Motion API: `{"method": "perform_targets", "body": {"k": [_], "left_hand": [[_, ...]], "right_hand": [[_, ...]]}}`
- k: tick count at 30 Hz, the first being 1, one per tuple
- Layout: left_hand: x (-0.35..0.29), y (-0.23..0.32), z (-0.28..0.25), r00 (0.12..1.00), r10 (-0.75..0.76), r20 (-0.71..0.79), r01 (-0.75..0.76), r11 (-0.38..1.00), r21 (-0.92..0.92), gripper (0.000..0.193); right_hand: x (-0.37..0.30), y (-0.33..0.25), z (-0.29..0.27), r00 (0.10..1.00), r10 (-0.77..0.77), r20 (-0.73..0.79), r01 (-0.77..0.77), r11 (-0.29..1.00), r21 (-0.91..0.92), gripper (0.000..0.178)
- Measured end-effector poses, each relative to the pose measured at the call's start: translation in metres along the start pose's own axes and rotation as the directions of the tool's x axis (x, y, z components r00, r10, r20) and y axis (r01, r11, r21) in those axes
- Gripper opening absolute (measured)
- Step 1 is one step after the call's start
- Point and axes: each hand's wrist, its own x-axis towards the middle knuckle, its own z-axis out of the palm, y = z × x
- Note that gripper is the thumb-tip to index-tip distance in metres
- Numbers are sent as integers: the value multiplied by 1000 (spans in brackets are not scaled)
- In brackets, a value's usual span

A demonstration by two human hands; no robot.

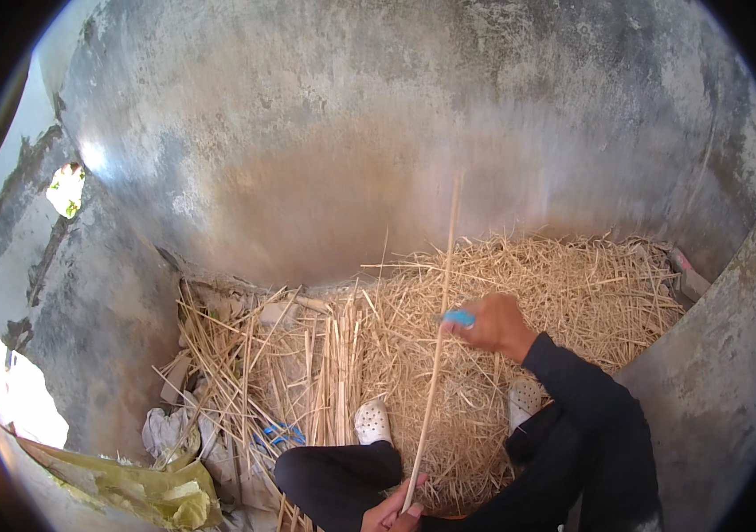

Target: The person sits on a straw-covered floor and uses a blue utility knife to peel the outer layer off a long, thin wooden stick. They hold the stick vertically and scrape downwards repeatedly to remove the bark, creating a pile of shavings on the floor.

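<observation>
My left hand (390, 512) is closed round the lower end of a long, thin, pale stick (434, 377) at the bottom of the picture. The stick leans slightly right as it rises in front of the wall. My right hand (498, 324), blurred by motion, is closed on a small blue object (459, 317), likely a hand tool. It meets the stick about midway along it; the blur hides its exact kind. Beneath my hands lies a thick heap of straw-like shavings (564, 275). Left of it, several pale split sticks (335, 372) lie side by side.
A rough grey wall (378, 115) curves around the space. Tangled stalks (223, 355), blue cord-like loops (282, 434) and a yellowish sheet (121, 483) lie at the left. My white clogs (372, 422) rest among the shavings. A brick-like block (688, 279) stands far right.
</observation>
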Motion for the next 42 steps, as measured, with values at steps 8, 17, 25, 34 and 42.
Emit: {"method": "perform_targets", "body": {"k": [8, 17, 25, 34, 42], "left_hand": [[-10, 9, -6, 998, -32, 56, 9, 924, 382, 47], [-15, 18, -2, 986, -154, 64, 96, 839, 536, 52], [-20, -92, -75, 910, -355, 215, 282, 908, 309, 72], [-20, -42, -51, 958, -278, 74, 238, 911, 335, 42], [91, -33, -21, 963, 71, 260, -64, 997, -33, 46]], "right_hand": [[12, 41, -5, 973, 232, -8, -232, 972, -18, 75], [20, 42, -12, 970, 191, -151, -180, 980, 85, 82], [29, 99, -25, 891, 389, -235, -390, 920, 43, 80], [11, 94, -17, 879, 476, 32, -477, 876, 69, 72], [-5, -45, -1, 976, 216, 41, -155, 544, 825, 44]]}}
